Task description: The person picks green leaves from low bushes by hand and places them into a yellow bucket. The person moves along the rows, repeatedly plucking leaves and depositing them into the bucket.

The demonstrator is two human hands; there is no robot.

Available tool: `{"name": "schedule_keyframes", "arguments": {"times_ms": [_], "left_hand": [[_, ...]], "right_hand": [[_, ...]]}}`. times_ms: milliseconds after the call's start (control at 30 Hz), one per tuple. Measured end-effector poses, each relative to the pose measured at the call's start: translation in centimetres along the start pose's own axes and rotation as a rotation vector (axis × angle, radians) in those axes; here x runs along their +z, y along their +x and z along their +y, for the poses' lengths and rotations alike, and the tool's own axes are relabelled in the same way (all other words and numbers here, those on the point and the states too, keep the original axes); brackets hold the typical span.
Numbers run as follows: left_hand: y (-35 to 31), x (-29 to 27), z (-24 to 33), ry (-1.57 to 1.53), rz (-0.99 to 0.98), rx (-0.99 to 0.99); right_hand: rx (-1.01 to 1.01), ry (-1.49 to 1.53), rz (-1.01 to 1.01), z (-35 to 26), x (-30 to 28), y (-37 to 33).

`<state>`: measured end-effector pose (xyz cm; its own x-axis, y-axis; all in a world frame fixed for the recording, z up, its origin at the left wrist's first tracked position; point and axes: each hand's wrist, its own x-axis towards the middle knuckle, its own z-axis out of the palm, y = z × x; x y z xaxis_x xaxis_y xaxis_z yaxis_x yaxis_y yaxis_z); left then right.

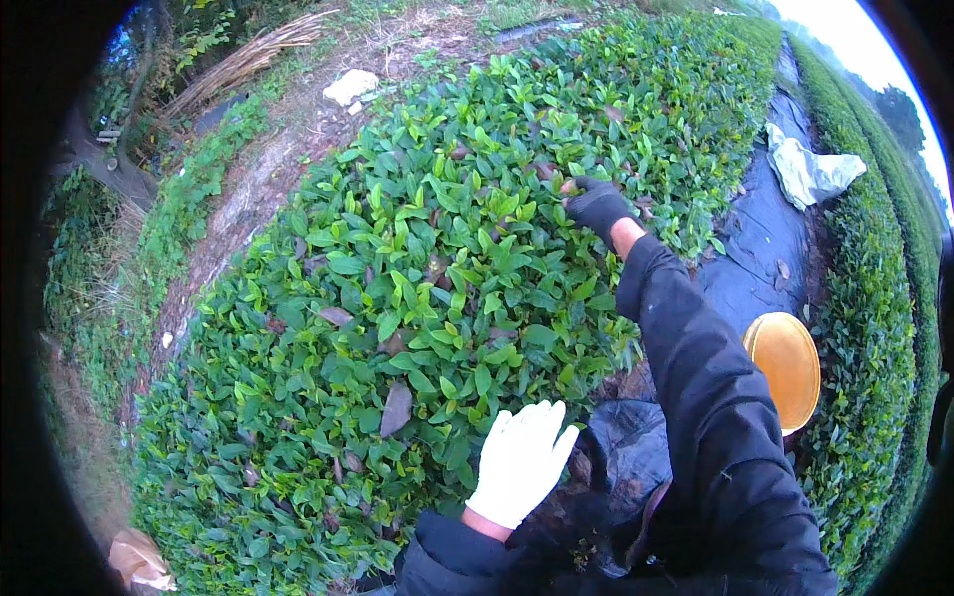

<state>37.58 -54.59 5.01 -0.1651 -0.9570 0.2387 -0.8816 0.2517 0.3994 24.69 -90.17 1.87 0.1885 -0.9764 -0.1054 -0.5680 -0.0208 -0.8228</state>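
Observation:
A wide hedge of leafy green bushes (pixel 427 268) fills the middle, with brown dry leaves scattered over its top. My right hand (pixel 599 209), in a dark glove with bare fingertips, reaches out to the far right part of the hedge. Its fingers are closed among the leaves next to a brownish leaf (pixel 544 172); what they grip, if anything, is too small to make out. My left hand (pixel 522 464), in a white glove, is open and empty over the near edge of the hedge. A large grey-brown dry leaf (pixel 396 409) lies on the foliage nearby.
Black ground sheeting (pixel 755 248) lines the path on the right. On it are a round orange-yellow container or lid (pixel 785 372) and a crumpled whitish sack (pixel 810 171). Another hedge row (pixel 865 397) runs beyond. At left are bare soil, a pale rock (pixel 350 87) and a tree trunk (pixel 109 169).

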Motion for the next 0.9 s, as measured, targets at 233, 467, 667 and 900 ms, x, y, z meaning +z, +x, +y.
{"name": "schedule_keyframes", "arguments": {"times_ms": [233,467,667,900], "left_hand": [[0.3,-1.6,-1.1,0.003,0.118,-0.042],[0.2,-2.6,-2.2,-0.084,0.258,-0.108],[1.1,-3.3,-1.0,-0.281,0.326,-0.015],[1.2,0.3,-0.7,-0.371,0.225,-0.045]], "right_hand": [[-0.217,-0.152,0.272,-0.1,4.3,1.7],[0.0,0.309,-0.618,-1.5,4.4,-11.6],[0.168,0.763,-0.123,0.0,-4.0,-10.6],[-0.502,-0.417,-0.143,6.8,-5.1,-7.8]]}}
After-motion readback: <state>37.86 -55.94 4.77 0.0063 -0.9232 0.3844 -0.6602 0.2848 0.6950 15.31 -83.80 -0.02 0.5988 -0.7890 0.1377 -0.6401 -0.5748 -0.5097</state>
